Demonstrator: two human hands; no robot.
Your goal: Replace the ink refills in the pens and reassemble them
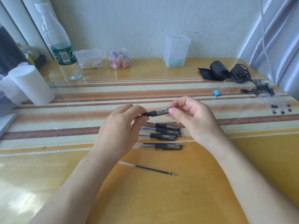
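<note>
A: Where is the pen that the person is working on?

B: The held pen (156, 112) hangs roughly level just above the pile of pens (163, 132). The left hand (119, 125) curls its fingers round the barrel side, next to the black grip sleeve. The right hand (192, 118) pinches the clear end between thumb and fingertips. Both hands are clamped on that one pen, close together.

A: Is that clear end a cap or the nose piece?

B: It is too small to tell. Whether a refill sits inside cannot be made out either.

A: And the spare refill?

B: One loose refill (150, 169) lies on the table (210, 183) on the near side of the pile, touching nothing.

A: How should these parts handle?

B: The pen is probably light and stiff, and its clear plastic looks smooth, so it may slip under a twist. The black sleeve likely gives the surer hold for the steadying hand. The refill is thin and would likely bend, so it is best pinched mid-length, away from the inky tip.
</note>
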